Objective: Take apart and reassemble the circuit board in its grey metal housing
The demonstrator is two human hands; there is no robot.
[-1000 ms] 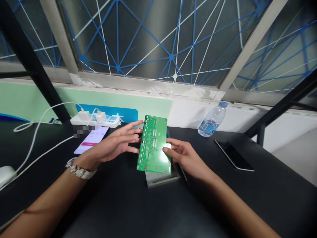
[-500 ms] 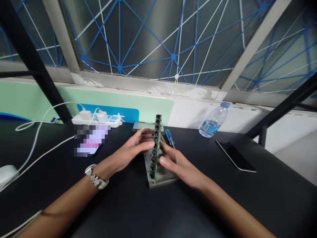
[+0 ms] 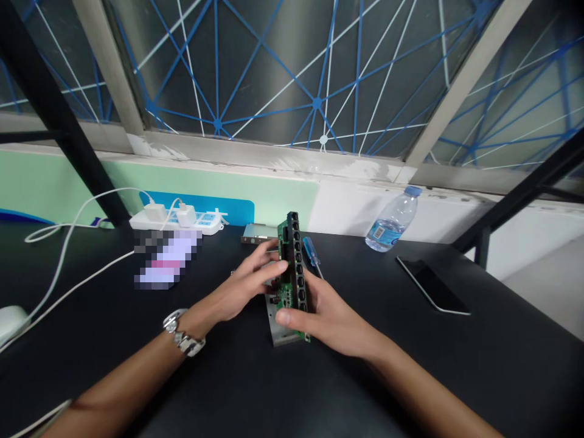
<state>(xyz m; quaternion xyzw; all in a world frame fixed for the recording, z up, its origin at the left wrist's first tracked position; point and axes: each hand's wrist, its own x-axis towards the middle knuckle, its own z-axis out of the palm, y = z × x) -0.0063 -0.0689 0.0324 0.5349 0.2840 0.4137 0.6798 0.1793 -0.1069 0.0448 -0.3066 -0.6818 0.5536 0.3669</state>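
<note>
Between my hands a green circuit board (image 3: 286,296) stands on edge, with a row of black network ports along one side. My left hand (image 3: 255,267) grips it from the left, its thumb against the port strip. From the right, my right hand (image 3: 326,310) holds the lower part, thumb on the component face and fingers hidden behind. Under the board lies a grey metal case plate (image 3: 283,336), mostly covered. A second metal case part (image 3: 259,232) sits just behind, and a blue-handled screwdriver (image 3: 311,250) lies to the right of the board.
A water bottle (image 3: 392,220) and a dark phone (image 3: 431,284) are on the right of the black table (image 3: 219,389). At the back left are a white power strip (image 3: 201,222) with plugs and cables, and a blurred-out phone (image 3: 168,261). A white object (image 3: 11,322) lies at the far left edge.
The circuit board has turned, so its green component face now shows to the left of the ports. My right thumb has moved left onto that face.
</note>
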